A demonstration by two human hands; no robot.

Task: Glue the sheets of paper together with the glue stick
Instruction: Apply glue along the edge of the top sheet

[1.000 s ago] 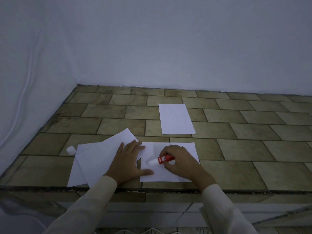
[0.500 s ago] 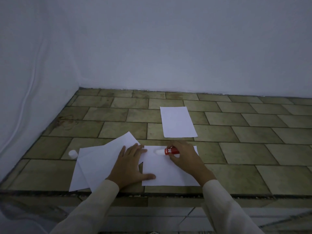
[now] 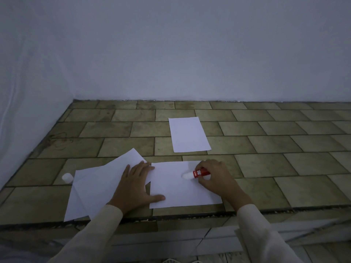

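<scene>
White sheets of paper (image 3: pixel 187 186) and a red-and-white glue stick (image 3: pixel 197 173) lie on an olive-green, brick-patterned tiled tabletop (image 3: pixel 284 168)
</scene>
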